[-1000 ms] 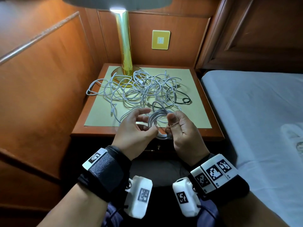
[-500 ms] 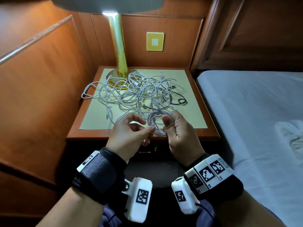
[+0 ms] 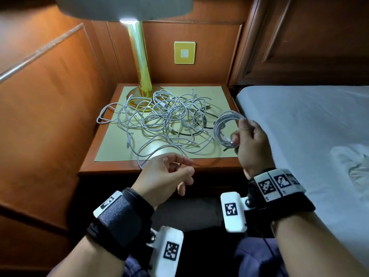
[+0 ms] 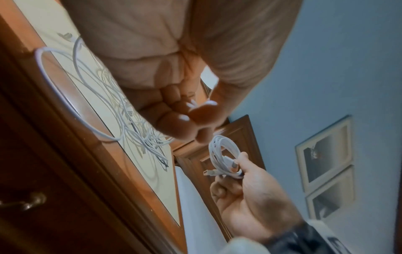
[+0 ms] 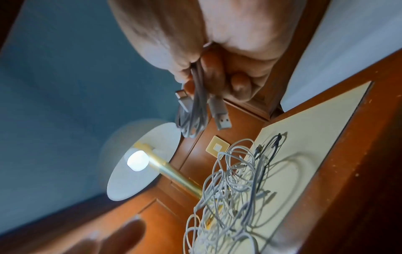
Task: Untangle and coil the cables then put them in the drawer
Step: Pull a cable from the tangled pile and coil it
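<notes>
Coiled cable (image 3: 226,130) pinched in right hand (image 3: 252,145) over nightstand's right edge (image 3: 235,108); left hand (image 3: 166,176) loosely curled, empty.

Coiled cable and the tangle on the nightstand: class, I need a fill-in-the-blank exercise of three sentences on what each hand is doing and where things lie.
1. The coiled white cable is held in the ____ hand's grip.
2. The tangled cables lie on the nightstand beside the base of the brass ____.
3. The left hand holds ____.

Missing words: right; lamp; nothing
</notes>
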A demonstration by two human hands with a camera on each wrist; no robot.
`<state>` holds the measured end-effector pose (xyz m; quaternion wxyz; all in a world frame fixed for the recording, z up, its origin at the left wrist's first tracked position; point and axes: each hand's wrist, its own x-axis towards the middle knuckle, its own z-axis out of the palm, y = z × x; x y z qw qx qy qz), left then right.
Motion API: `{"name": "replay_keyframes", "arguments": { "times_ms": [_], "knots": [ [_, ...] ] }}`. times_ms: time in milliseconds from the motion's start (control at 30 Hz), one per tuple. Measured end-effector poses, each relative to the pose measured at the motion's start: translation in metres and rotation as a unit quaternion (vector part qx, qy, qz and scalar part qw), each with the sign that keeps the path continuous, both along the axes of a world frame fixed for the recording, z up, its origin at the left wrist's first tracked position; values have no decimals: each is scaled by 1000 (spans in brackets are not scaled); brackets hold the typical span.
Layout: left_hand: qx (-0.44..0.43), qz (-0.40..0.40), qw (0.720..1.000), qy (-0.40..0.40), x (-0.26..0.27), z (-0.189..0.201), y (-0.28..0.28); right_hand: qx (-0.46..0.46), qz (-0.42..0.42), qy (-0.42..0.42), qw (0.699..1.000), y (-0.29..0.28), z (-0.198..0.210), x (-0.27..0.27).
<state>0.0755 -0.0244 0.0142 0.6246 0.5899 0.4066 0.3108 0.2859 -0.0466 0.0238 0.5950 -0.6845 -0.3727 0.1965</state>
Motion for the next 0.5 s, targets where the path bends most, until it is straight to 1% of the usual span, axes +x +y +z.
{"name": "replay_keyframes", "arguments": {
  "times_ms": [67,133,233,300,333,400,500],
  "knots": [
    [-13,51,999,-10,1,-1,7,-6,69,-16,997,-4,-3,-8],
    [-26,81,996,-33,3,-1,12,-7,128,-9,992,-7,-6,-16],
    [-10,84,995,-52,8,-3,12,-5,197,2,980,-9,-5,-22],
    [8,77,994,-71,12,-3,11,10,236,27,971,-10,-6,-25],
    [17,76,994,-81,14,-2,10,15,251,33,967,-11,-6,-27],
    [33,78,992,-99,17,-1,10,11,266,18,964,-12,-8,-30],
    [55,72,991,-102,18,-4,12,-12,251,-43,967,-13,-9,-30]
  ]
}}
